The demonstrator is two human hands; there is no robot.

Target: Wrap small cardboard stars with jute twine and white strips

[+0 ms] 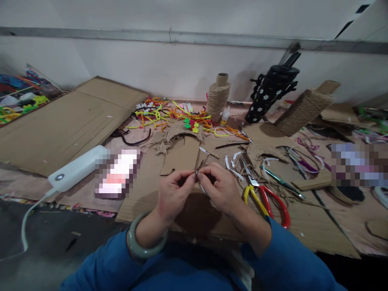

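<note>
We hold both hands together over the near edge of the cardboard sheet (194, 218) that covers the work surface, the left hand (174, 196) and the right hand (221, 190) meeting fingertip to fingertip. Between them we pinch a small piece of twine (198, 169), thumb and forefinger of each hand closed on it; it is too small to tell its shape. A pale bangle (145, 244) sits on our left wrist, and blue sleeves (281, 262) cover both arms. Just beside the right hand, toward the right edge of the cardboard, lie pliers with red and yellow handles (266, 200), jaws pointing toward the far edge among white paper scraps (232, 159). Beyond our hands lies a cut strip of cardboard (180, 155), and behind that a heap of bright pipe cleaners (172, 115). At the far edge an upright spool of jute cord (217, 101) stands near a black flowered bottle (268, 95), with a second, tilted spool (303, 107) further right. Near the left edge rests a white power bank (77, 167) with its cable trailing off the front.
</note>
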